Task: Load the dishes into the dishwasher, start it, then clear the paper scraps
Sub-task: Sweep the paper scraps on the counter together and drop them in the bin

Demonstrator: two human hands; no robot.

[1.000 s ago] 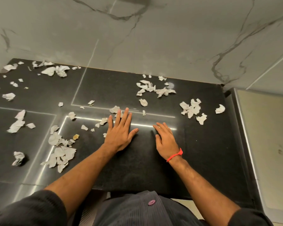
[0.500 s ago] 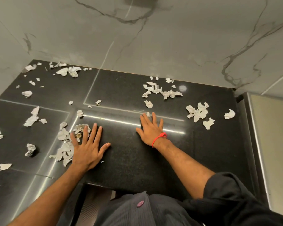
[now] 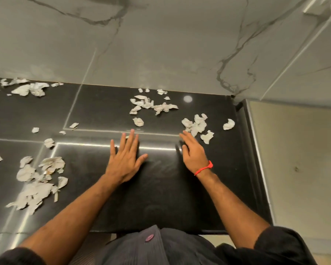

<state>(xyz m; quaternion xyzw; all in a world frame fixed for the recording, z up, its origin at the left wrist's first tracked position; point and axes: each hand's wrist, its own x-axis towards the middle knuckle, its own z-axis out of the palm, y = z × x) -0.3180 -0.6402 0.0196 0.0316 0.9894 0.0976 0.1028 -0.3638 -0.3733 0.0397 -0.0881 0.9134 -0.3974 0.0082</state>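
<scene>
Where crumpled paper scraps [image 3: 196, 124] litter glossy black counter [image 3: 161, 188], flat hands [image 3: 125, 159] rest

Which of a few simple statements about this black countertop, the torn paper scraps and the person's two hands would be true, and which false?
1. Both hands lie flat with straight fingers on the glossy black countertop. True.
2. The left hand clutches a ball of paper. False: it holds nothing.
3. A thin red band circles the right wrist. True.
4. The right hand reaches toward the cluster of crumpled white paper scraps near the counter's right end. True.
5. The heap of white scraps at the left sits in a bowl. False: it lies loose on the counter.
</scene>
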